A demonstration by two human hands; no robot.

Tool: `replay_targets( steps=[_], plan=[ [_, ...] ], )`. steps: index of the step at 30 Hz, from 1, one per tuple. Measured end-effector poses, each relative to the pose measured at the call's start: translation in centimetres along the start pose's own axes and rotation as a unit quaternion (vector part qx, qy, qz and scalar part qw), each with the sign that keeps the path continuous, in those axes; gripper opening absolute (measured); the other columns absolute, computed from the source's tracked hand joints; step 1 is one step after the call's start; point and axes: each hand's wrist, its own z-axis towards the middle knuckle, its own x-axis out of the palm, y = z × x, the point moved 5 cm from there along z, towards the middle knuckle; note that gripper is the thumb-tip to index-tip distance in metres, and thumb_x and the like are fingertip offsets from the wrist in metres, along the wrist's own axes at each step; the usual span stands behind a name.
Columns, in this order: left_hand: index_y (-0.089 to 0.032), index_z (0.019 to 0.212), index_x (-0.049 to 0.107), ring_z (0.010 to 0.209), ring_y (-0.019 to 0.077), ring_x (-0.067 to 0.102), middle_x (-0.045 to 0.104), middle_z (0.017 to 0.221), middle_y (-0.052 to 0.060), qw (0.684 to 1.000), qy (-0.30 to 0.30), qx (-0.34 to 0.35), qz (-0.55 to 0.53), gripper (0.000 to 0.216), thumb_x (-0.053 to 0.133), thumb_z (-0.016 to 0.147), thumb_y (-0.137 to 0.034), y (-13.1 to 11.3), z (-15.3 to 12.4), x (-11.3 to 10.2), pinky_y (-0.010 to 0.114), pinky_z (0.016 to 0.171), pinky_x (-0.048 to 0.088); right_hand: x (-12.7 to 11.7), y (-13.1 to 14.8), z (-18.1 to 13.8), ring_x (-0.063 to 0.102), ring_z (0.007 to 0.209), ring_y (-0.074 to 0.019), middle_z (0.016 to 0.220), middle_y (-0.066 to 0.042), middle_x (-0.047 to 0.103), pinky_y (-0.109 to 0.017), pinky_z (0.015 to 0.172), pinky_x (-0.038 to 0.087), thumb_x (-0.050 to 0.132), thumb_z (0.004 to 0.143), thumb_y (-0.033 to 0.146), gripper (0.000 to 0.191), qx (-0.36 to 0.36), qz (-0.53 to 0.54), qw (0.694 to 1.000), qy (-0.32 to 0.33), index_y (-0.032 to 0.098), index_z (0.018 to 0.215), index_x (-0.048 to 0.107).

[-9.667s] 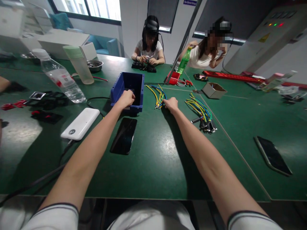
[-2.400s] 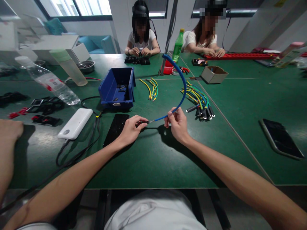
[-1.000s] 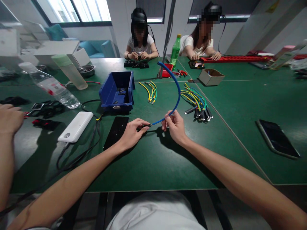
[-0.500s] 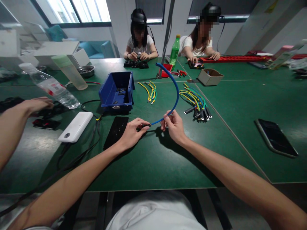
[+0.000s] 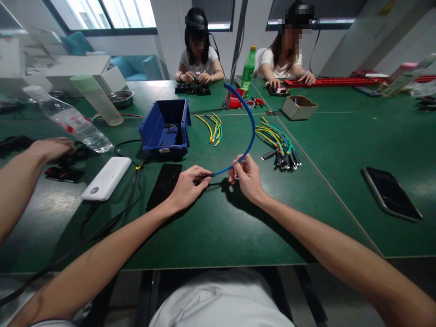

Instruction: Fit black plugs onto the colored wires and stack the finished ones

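A thick blue cable (image 5: 252,122) curves up in an arc above the green table. My right hand (image 5: 248,178) pinches it near its lower end. Between the thumb and fingers of my left hand (image 5: 191,185) is a black sleeve (image 5: 211,175) at that end of the cable; the tip inside the fingers is hidden. To the right of the cable lies a bundle of yellow-green and blue wires (image 5: 279,143) with black sleeves and ring terminals. Several shorter yellow-green wires (image 5: 213,129) rest to its left.
Beyond my left hand is a blue bin (image 5: 150,131) with small black sleeves. A black phone (image 5: 163,188), a white power bank (image 5: 107,179), cords and a plastic bottle (image 5: 80,127) lie left. Another person's hand (image 5: 52,149) reaches in there. Another phone (image 5: 391,193) lies right; two co-workers sit opposite.
Both hands keep nearly the same grip and place. Slightly more of the black sleeve shows at my left fingertips. The whole view has shifted a little.
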Motion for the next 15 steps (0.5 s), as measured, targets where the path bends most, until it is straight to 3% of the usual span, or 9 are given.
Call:
replay_targets(
  steps=[15],
  plan=[
    [-0.017, 0.102, 0.070, 0.086, 0.0169, 0.063, 0.067, 0.098, 0.006, 1.000, -0.023, 0.021, -0.004, 0.019, 0.061, 0.087, -0.024, 0.10, -0.12, -0.29, 0.029, 0.073, 0.052, -0.24, -0.46, 0.17, 0.056, 0.043, -0.0085, 0.060, 0.008, 0.060, -0.018, 0.039, 0.044, 0.058, 0.088, 0.040, 0.023, 0.020, 0.009, 1.000, -0.014, 0.023, 0.089, 0.043]
  ],
)
